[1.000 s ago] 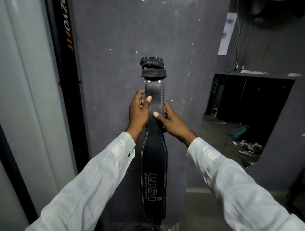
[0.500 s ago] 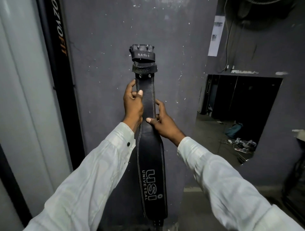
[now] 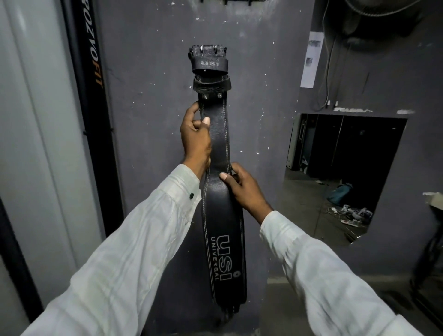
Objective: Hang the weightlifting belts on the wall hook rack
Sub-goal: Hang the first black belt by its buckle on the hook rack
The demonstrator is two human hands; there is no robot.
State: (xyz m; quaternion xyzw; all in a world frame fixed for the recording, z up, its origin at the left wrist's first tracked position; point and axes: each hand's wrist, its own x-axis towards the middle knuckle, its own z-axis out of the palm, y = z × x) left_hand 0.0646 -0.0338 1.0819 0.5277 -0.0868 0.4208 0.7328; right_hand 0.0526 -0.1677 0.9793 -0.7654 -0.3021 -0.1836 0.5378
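I hold a long black leather weightlifting belt (image 3: 215, 148) with white stitching upright against the grey wall (image 3: 148, 120), its buckle end (image 3: 208, 51) topmost and well below the dark metal hook rack (image 3: 230, 2) at the frame's top edge. Nothing hangs there yet; the lift and hooking remain. My left hand (image 3: 195, 141) grasps the strap's left edge below the buckle, thumb across its face. Lower down, my right hand (image 3: 242, 187) pinches the right edge where the belt widens.
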